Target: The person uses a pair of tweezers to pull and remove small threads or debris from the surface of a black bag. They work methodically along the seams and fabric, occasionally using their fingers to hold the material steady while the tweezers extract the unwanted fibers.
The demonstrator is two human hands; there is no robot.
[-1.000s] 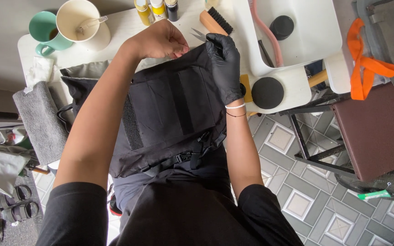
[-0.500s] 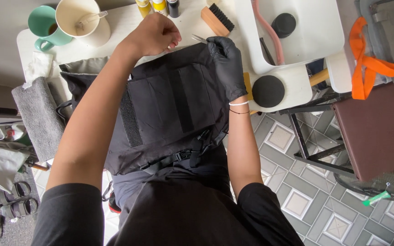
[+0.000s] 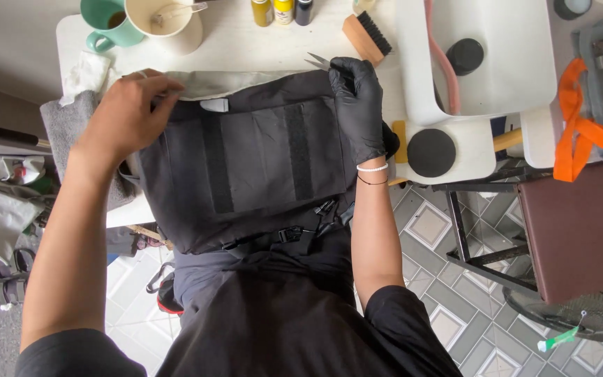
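A black fabric backpack (image 3: 252,167) lies flat in front of me on the white surface (image 3: 246,45), its lower edge hanging off toward my lap. It is matte and dark, with two vertical darker strips running down its panel, a small pale tag near the top edge, and black plastic buckles and straps bunched at the bottom. Along the top a light grey lining is folded open.

My bare left hand (image 3: 123,115) rests on the upper left corner, its fingers pressed together and pinching the pale lining edge. My right hand (image 3: 359,105), in a black glove, lies on the upper right corner – fingers closed around a small pair of metal snips (image 3: 319,61) whose tips poke out above the bag's top edge.

Beyond the bag stand a green mug (image 3: 109,21) and a cream cup with a spoon (image 3: 162,21), touching each other, and a wooden brush with black bristles (image 3: 368,36) just beside the snips. A white moulded tray (image 3: 518,63) sits to the right, a grey cloth (image 3: 64,126) to the left.
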